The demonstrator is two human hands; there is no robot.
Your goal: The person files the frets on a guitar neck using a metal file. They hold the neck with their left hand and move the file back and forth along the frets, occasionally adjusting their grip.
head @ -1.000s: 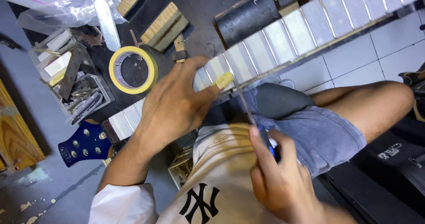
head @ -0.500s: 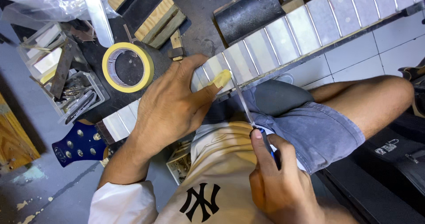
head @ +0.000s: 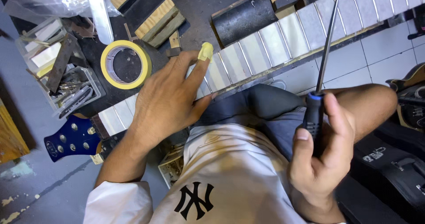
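The neck crosses the frame from lower left to upper right, headstock at lower left. The left hand stays flat on it, holding nothing. The right hand has lifted the file off the frets; its grip wraps the handle, tip up, so filing is paused.

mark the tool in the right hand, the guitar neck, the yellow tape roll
file (head: 326, 44), head view, mid-shaft of the thin blade.
guitar neck (head: 265, 44), head view, masked fingerboard between frets.
yellow tape roll (head: 145, 64), head view, right side of the ring.
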